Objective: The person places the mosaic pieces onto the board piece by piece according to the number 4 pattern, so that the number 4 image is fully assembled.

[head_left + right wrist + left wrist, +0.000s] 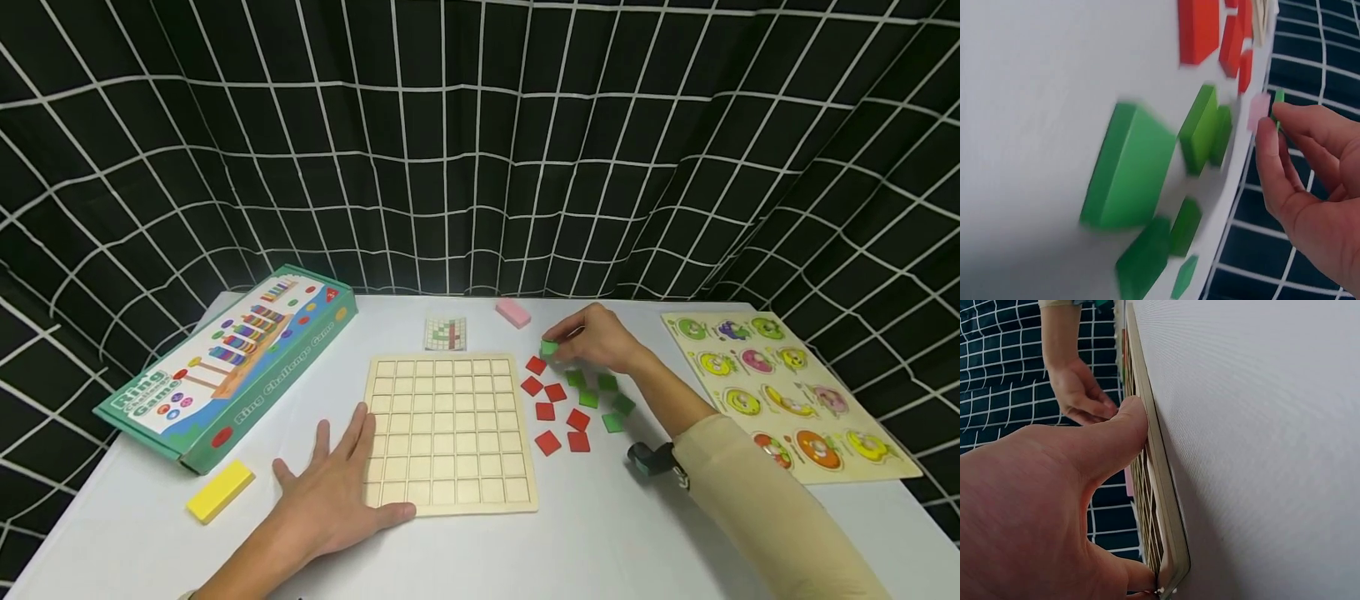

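A pale wooden grid board (454, 507) lies flat on the table in the head view. My left hand (327, 493) rests at its lower left corner with fingers spread, fingertips on the left edge and thumb on the near edge; the left wrist view shows the thumb against the board's rim. Past the board's far right corner, my right hand (602, 337) pinches a green square tile (549, 347) between thumb and fingers, raised off the table in the right wrist view. Several red tiles (545, 412) and several green tiles (588, 399) lie loose right of the board.
A small pattern card (446, 333) and a pink block (513, 313) lie behind the board. Leftward are a Ring Challenge Game box (247, 358) and a yellow block (220, 492). A fruit puzzle board (780, 392) lies at the right, and a dark gridded curtain (465, 150) hangs behind.
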Action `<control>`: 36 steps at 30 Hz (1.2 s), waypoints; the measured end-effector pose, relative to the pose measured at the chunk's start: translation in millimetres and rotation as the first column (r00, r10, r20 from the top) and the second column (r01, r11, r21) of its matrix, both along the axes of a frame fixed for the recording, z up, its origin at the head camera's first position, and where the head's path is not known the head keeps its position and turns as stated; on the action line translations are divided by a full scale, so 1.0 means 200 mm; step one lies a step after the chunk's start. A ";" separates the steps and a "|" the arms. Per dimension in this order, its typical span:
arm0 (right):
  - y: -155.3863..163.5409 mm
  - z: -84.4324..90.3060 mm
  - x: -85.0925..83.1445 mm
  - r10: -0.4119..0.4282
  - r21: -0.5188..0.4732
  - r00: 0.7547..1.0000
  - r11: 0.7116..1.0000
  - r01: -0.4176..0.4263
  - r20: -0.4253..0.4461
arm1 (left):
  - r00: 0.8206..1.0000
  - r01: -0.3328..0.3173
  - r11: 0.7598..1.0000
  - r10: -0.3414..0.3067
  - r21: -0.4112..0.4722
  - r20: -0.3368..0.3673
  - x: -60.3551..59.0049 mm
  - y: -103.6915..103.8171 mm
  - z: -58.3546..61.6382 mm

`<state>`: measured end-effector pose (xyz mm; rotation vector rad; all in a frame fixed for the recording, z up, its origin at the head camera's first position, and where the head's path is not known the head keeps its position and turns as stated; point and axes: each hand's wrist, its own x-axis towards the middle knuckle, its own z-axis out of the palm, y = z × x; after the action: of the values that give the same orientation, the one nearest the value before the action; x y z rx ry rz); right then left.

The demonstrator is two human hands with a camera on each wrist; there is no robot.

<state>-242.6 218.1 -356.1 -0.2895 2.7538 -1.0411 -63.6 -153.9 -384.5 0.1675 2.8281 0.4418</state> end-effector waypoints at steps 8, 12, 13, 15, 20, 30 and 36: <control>-0.14 0.02 0.02 0.000 -0.057 1.000 0.998 0.001 0.019 | 1.000 0.007 1.000 -0.007 0.005 -0.004 -0.01 0.00 0.00; -0.21 0.02 0.02 0.009 -0.084 0.999 0.996 -0.006 0.033 | 1.000 0.010 1.000 -0.010 0.011 -0.007 -0.01 0.00 0.00; -0.23 0.02 0.02 0.007 -0.088 0.999 0.996 -0.003 0.041 | 1.000 0.010 1.000 -0.010 0.013 -0.007 -0.01 0.00 0.00; -0.28 0.03 0.02 0.005 -0.091 0.999 0.996 0.000 0.052 | 1.000 0.011 1.000 -0.011 0.016 -0.007 -0.01 0.00 -0.01; -0.37 0.03 0.02 0.012 -0.101 0.997 0.995 -0.004 0.077 | 1.000 0.008 1.000 -0.008 0.015 -0.004 0.00 0.00 -0.01; -0.51 0.02 0.02 -0.002 -0.128 0.989 0.992 0.021 0.149 | 1.000 0.007 1.000 -0.007 0.016 0.006 0.00 0.00 0.00; -0.57 0.00 0.01 -0.005 -0.140 0.985 0.990 0.030 0.175 | 1.000 -0.001 1.000 0.001 0.013 0.020 0.00 0.00 0.00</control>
<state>-240.8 103.4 -356.3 -0.1841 2.5371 -1.2094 -63.5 -154.7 -384.4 0.1639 2.8068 0.4592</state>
